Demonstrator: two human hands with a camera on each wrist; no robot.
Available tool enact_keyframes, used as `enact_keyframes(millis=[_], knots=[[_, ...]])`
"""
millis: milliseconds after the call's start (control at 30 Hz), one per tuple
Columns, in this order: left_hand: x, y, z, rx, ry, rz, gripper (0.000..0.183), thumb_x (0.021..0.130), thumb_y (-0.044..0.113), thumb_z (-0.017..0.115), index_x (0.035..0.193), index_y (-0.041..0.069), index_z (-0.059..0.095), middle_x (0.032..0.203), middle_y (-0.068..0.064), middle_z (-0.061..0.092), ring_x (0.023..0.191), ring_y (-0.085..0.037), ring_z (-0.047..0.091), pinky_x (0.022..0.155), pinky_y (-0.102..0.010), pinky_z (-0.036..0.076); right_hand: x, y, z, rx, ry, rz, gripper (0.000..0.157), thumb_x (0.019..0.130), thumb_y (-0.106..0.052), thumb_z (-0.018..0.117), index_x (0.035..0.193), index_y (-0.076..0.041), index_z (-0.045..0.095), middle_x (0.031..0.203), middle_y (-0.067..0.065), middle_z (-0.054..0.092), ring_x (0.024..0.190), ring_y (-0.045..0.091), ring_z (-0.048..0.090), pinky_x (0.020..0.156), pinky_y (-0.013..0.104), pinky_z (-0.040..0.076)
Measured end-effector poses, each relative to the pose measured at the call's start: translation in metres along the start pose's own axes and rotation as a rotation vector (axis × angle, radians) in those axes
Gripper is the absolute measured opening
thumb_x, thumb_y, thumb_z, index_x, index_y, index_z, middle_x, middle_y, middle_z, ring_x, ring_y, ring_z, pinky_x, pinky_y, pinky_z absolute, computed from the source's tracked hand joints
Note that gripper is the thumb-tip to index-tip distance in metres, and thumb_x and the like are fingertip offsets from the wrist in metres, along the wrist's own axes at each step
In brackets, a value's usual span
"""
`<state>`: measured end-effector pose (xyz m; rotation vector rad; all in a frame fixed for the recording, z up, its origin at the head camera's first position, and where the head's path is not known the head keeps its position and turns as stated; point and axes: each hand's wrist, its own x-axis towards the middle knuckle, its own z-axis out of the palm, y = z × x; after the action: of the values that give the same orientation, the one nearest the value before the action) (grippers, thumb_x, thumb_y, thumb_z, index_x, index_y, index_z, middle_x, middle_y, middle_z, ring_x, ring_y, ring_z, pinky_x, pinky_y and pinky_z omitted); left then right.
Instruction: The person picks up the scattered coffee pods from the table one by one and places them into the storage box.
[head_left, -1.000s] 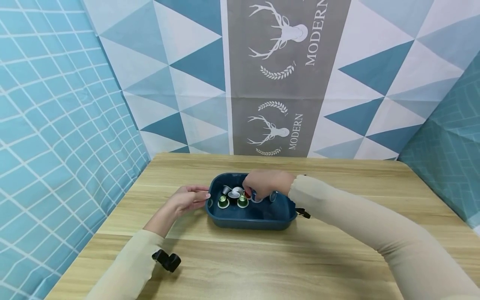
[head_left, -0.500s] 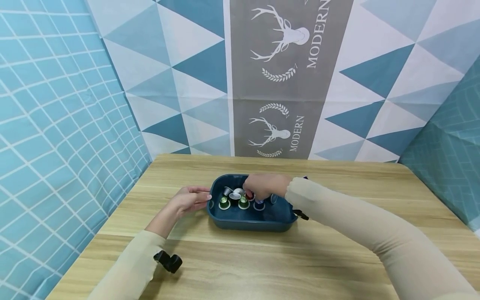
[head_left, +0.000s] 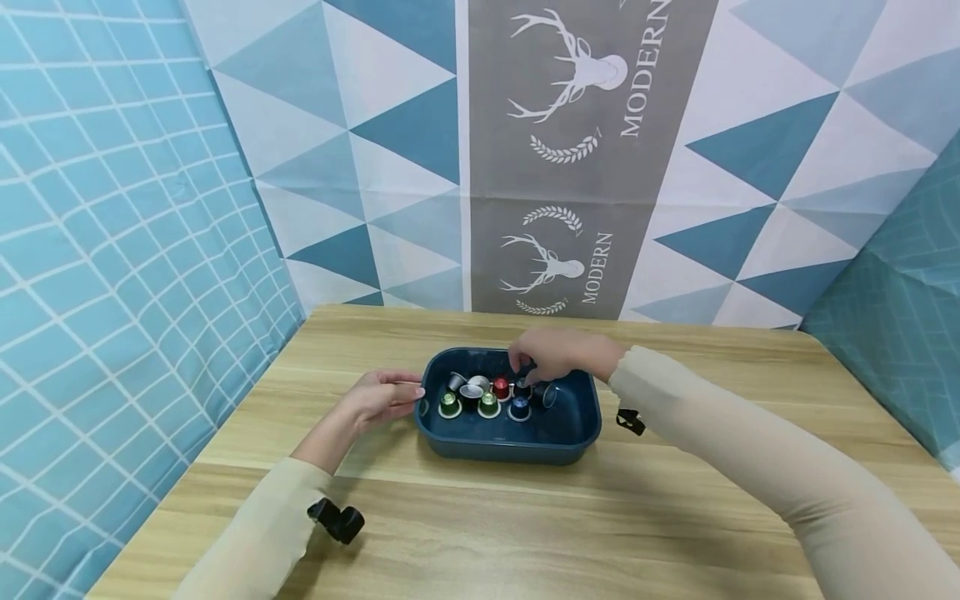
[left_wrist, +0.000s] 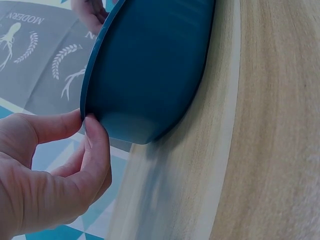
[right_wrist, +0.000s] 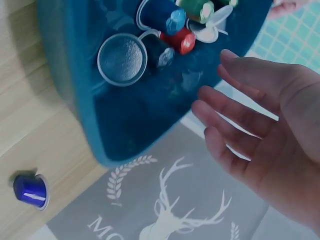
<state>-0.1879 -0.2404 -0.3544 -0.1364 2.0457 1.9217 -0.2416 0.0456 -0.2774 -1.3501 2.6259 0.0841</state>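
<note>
A dark blue plastic bin [head_left: 502, 454] sits on the table, holding several coffee capsules. My left hand [head_left: 378, 396] pinches its left rim between thumb and finger, as the left wrist view shows. My right hand [head_left: 558, 352] hovers over the bin's back right part, fingers loosely bent and holding nothing. Below its fingertips are a red capsule [head_left: 500, 387] and a dark capsule [right_wrist: 164, 56]. A blue capsule [head_left: 519, 406] and two green capsules, one left [head_left: 450, 404] and one right [head_left: 489, 404], stand in front. Silver capsules [head_left: 471, 391] cluster at the left; another dark capsule [head_left: 547, 394] lies tipped.
A purple-blue capsule [right_wrist: 31, 191] lies on its side on the table outside the bin, seen in the right wrist view and hidden by my right arm in the head view. The wooden table [head_left: 487, 533] ends at a patterned backdrop [head_left: 547, 167].
My right hand has lifted off the capsules and moved right and back, uncovering the blue capsule, then the red one, both standing. My left hand stays on the rim.
</note>
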Motion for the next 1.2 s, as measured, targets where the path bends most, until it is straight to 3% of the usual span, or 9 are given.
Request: enact_keyframes(millis=[233,500,933,1200], knots=[[0.001,0.000,0.000,-0.001,0.003,0.002,0.047,0.091,0.003,0.061,0.134,-0.009,0.046,0.103,-0.005,0.067,0.088,-0.008,0.066,0.078,-0.019,0.057,-0.014,0.015,0.003,0.037,0.131,-0.041,0.019,0.085,-0.010,0.071,0.103,-0.005,0.067,0.101,0.012,0.067,0.090,0.022,0.061,0.082,0.037,0.054],[0.000,0.000,0.001,0.009,0.010,-0.005,0.047,0.091,0.004,0.062,0.134,-0.008,0.047,0.108,-0.007,0.068,0.089,-0.009,0.066,0.079,-0.020,0.057,-0.030,0.030,0.012,0.123,0.235,0.022,0.021,0.086,-0.010,0.070,0.106,-0.005,0.067,0.104,0.010,0.068,0.094,0.025,0.063,0.084,0.039,0.056],[-0.001,-0.001,0.001,0.011,0.014,0.003,0.046,0.090,0.003,0.062,0.133,-0.008,0.049,0.106,-0.007,0.067,0.091,-0.011,0.066,0.080,-0.021,0.057,-0.049,0.053,0.034,0.177,0.416,0.208,0.024,0.088,-0.016,0.069,0.110,-0.005,0.066,0.109,0.014,0.067,0.103,0.033,0.062,0.089,0.047,0.054],[-0.001,-0.001,0.001,0.005,0.018,-0.001,0.047,0.090,0.003,0.062,0.133,-0.008,0.047,0.103,-0.004,0.067,0.089,-0.010,0.066,0.078,-0.019,0.057,-0.061,0.077,0.056,0.205,0.478,0.318,0.025,0.089,-0.015,0.067,0.108,0.001,0.066,0.107,0.022,0.065,0.102,0.039,0.060,0.086,0.050,0.052]])
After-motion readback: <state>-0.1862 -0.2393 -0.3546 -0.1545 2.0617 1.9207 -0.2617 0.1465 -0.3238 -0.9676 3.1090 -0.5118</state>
